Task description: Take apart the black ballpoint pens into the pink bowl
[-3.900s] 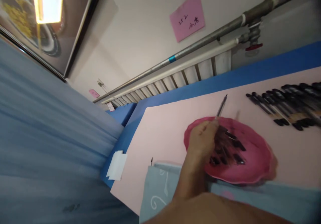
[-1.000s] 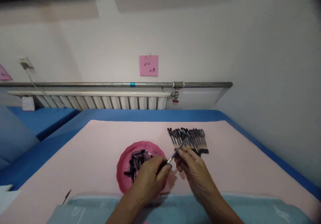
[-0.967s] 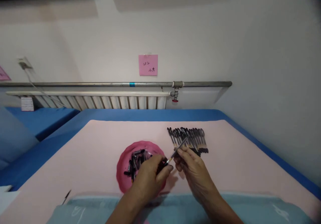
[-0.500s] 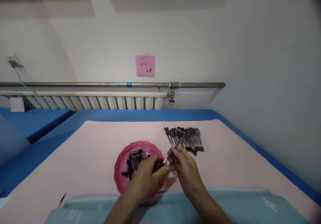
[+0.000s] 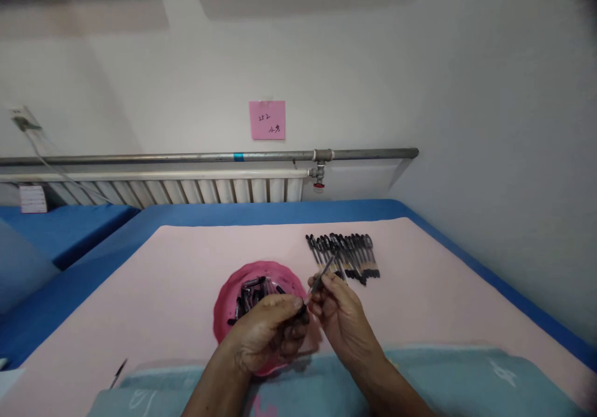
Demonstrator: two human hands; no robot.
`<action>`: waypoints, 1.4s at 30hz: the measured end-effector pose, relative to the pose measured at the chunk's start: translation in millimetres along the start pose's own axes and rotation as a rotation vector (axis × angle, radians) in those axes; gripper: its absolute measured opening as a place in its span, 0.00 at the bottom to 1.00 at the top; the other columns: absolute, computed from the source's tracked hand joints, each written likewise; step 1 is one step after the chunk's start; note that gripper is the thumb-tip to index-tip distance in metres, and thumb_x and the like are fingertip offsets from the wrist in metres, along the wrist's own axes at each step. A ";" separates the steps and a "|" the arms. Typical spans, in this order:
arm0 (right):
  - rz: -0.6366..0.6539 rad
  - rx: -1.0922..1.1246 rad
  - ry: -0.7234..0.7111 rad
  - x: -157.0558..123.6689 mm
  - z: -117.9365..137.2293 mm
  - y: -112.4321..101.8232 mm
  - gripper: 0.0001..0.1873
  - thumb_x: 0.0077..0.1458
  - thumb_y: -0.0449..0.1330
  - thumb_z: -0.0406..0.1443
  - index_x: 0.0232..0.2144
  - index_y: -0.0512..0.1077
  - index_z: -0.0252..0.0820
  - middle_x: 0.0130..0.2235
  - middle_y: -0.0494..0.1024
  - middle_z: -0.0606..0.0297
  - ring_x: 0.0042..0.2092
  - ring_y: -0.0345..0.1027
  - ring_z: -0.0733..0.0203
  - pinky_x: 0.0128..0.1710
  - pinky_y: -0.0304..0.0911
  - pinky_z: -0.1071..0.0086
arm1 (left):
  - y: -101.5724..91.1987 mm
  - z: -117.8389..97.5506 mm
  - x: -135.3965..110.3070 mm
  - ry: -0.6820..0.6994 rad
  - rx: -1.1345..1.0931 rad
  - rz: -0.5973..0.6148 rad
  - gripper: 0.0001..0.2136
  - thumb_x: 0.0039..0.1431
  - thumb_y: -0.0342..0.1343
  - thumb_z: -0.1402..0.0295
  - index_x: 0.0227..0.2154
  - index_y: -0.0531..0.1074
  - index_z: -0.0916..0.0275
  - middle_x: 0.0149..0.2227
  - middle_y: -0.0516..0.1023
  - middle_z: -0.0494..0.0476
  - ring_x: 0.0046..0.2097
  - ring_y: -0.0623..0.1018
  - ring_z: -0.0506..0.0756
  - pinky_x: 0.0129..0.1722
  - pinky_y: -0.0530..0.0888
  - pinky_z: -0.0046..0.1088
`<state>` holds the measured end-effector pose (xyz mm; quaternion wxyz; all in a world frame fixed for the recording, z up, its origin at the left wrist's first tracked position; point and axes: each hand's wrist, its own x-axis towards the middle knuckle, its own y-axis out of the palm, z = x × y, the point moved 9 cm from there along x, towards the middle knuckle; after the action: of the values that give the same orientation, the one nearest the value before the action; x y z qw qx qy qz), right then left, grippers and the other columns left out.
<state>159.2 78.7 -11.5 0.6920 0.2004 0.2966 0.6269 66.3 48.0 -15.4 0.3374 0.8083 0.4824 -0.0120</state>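
In front of me, a slim pen with a clear barrel (image 5: 328, 266) points up and to the right. My right hand (image 5: 344, 317) pinches it around the middle. My left hand (image 5: 261, 333) closes on a black piece (image 5: 302, 309) at the pen's lower end, perhaps a cap; the fingers partly cover it. Under my left hand stands a pink scalloped bowl (image 5: 218, 311) holding black and clear pen parts (image 5: 252, 294). Beyond my right hand lies a row of black-capped pens (image 5: 361, 252), side by side.
A pink sheet (image 5: 177, 280) covers the blue table (image 5: 280, 210). Teal cloth (image 5: 443, 383) lies along the near edge. A lone dark-tipped pen-like stick (image 5: 119, 372) is at lower left. Behind the table are a radiator (image 5: 242, 190) and a pipe (image 5: 373, 154).
My left hand has turned, with the thumb now along the top and fingers curled beneath the pen's lower end. My right hand keeps hold of the pen at nearly the same spot.
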 end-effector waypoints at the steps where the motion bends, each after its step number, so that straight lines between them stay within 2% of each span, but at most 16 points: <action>1: 0.001 0.018 0.003 -1.4 0.8 1.3 0.15 0.38 0.69 0.41 0.25 0.70 0.40 0.24 0.72 0.69 0.24 0.61 0.69 0.21 0.56 0.76 | 2.4 3.5 -0.8 -0.046 -0.043 0.022 0.17 0.43 0.63 0.56 0.24 0.65 0.63 0.16 0.64 0.46 0.14 0.57 0.43 0.14 0.48 0.21; 4: 0.007 0.027 -0.014 -3.7 5.2 4.4 0.15 0.38 0.69 0.41 0.26 0.71 0.40 0.25 0.72 0.69 0.24 0.61 0.69 0.21 0.56 0.76 | 6.2 9.3 -1.7 -0.112 -0.056 0.040 0.18 0.42 0.63 0.55 0.25 0.65 0.63 0.16 0.64 0.45 0.13 0.56 0.43 0.14 0.47 0.20; 10: -0.016 -0.057 -0.070 -0.6 7.7 1.2 0.14 0.38 0.69 0.41 0.24 0.69 0.40 0.21 0.69 0.72 0.22 0.59 0.70 0.20 0.54 0.76 | -5.9 -18.2 0.6 0.215 0.312 -0.150 0.17 0.47 0.60 0.54 0.21 0.62 0.62 0.12 0.64 0.46 0.14 0.62 0.46 0.14 0.55 0.22; 14: -0.017 -0.084 -0.056 1.6 4.0 -0.9 0.13 0.39 0.68 0.39 0.23 0.69 0.39 0.20 0.69 0.71 0.21 0.59 0.69 0.19 0.54 0.76 | -2.4 -14.1 -0.3 0.173 0.442 -0.108 0.17 0.49 0.56 0.53 0.21 0.62 0.61 0.13 0.65 0.46 0.14 0.63 0.46 0.14 0.57 0.22; 18: -0.049 -0.077 -0.084 8.1 10.3 -9.6 0.14 0.39 0.68 0.41 0.25 0.69 0.40 0.23 0.70 0.71 0.23 0.59 0.69 0.19 0.54 0.76 | 2.4 -11.6 -4.9 0.117 0.428 -0.031 0.16 0.52 0.53 0.53 0.23 0.67 0.62 0.14 0.66 0.48 0.14 0.64 0.47 0.15 0.58 0.22; 20: -0.059 -0.087 -0.102 11.7 14.9 -14.0 0.14 0.40 0.67 0.42 0.24 0.68 0.41 0.23 0.69 0.71 0.23 0.59 0.69 0.19 0.54 0.76 | -7.1 -20.5 -8.7 0.146 0.426 -0.092 0.14 0.53 0.54 0.55 0.22 0.68 0.62 0.14 0.66 0.47 0.15 0.64 0.47 0.16 0.58 0.22; 23: -0.048 -0.150 -0.105 12.8 18.1 -15.1 0.12 0.42 0.65 0.41 0.23 0.67 0.41 0.20 0.68 0.72 0.21 0.58 0.69 0.18 0.53 0.75 | -33.8 -41.2 -17.9 0.219 0.483 -0.269 0.11 0.50 0.57 0.60 0.20 0.67 0.61 0.16 0.67 0.48 0.17 0.65 0.47 0.18 0.58 0.23; 29: 0.046 -0.305 -0.036 0.4 7.9 0.0 0.09 0.44 0.63 0.39 0.22 0.70 0.39 0.17 0.68 0.72 0.18 0.58 0.69 0.16 0.53 0.76 | -67.9 -54.5 -31.8 0.164 0.654 -0.338 0.07 0.42 0.61 0.68 0.18 0.67 0.60 0.20 0.73 0.51 0.23 0.71 0.52 0.24 0.63 0.26; 33: 0.078 -0.442 -0.007 -5.8 1.4 5.3 0.08 0.46 0.60 0.40 0.23 0.69 0.41 0.15 0.65 0.74 0.16 0.56 0.69 0.13 0.50 0.76 | -85.3 -64.1 -41.4 0.175 0.755 -0.484 0.07 0.43 0.61 0.66 0.19 0.68 0.61 0.20 0.70 0.49 0.24 0.68 0.50 0.25 0.62 0.25; 37: 0.146 -0.527 0.011 -12.3 -1.8 14.1 0.07 0.47 0.59 0.39 0.22 0.69 0.42 0.14 0.63 0.75 0.15 0.53 0.70 0.13 0.48 0.76 | -80.2 -70.7 -40.8 0.260 0.628 -0.505 0.12 0.48 0.58 0.60 0.20 0.67 0.62 0.16 0.63 0.45 0.20 0.61 0.47 0.21 0.56 0.23; 42: 0.307 -0.573 0.042 -25.1 -13.8 29.4 0.06 0.49 0.58 0.37 0.23 0.71 0.43 0.13 0.63 0.76 0.15 0.52 0.71 0.15 0.47 0.76 | -56.5 -64.5 -28.3 0.324 0.288 -0.368 0.14 0.46 0.61 0.57 0.24 0.68 0.64 0.16 0.61 0.43 0.18 0.58 0.44 0.19 0.54 0.22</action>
<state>127.1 56.6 1.4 0.6113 0.0268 0.0883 0.7860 -13.1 79.4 13.9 0.1300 0.7380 0.6621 -0.0121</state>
